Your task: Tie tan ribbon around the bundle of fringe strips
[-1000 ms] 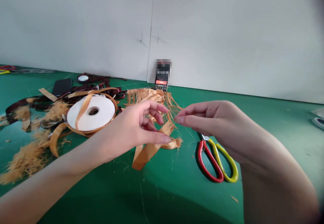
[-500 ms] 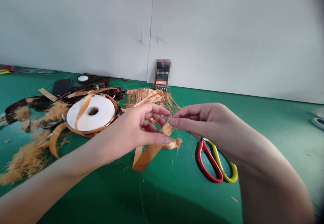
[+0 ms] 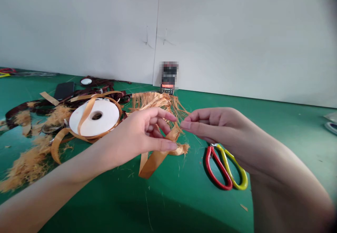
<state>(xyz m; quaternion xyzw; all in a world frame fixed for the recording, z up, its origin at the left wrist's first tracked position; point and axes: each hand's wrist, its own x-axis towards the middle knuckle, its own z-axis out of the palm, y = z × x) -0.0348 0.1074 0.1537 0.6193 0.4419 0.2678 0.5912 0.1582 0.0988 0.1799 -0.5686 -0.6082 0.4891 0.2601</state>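
Left hand [image 3: 142, 131] holds tan ribbon [image 3: 154, 162] between curled fingers and thumb, well in from back edge of green surface [image 3: 184, 187]. Right hand [image 3: 221, 124] just beside ribbon's frayed end, thumb and forefinger pressed together (any strand there too fine to tell).

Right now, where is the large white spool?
In the head view, the large white spool lies left of centre on the green table, just beyond the left forearm, tan ribbon across it.
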